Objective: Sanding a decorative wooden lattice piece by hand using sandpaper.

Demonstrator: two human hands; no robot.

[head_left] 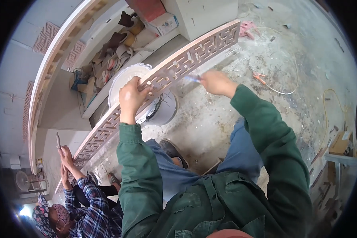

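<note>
One bucket (166, 109) (contents unclear), left grip (132, 96) on lattice panel (174, 60)

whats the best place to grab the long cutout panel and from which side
The panel is probably best gripped by its long edge, the upper one in view, from above, beside the left hand: that rim runs unbroken, while the face is pierced by cutouts.

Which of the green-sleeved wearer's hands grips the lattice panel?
The left hand, clasped over the edge of the lattice panel; the right hand instead holds a slim, blurred tool.
</note>
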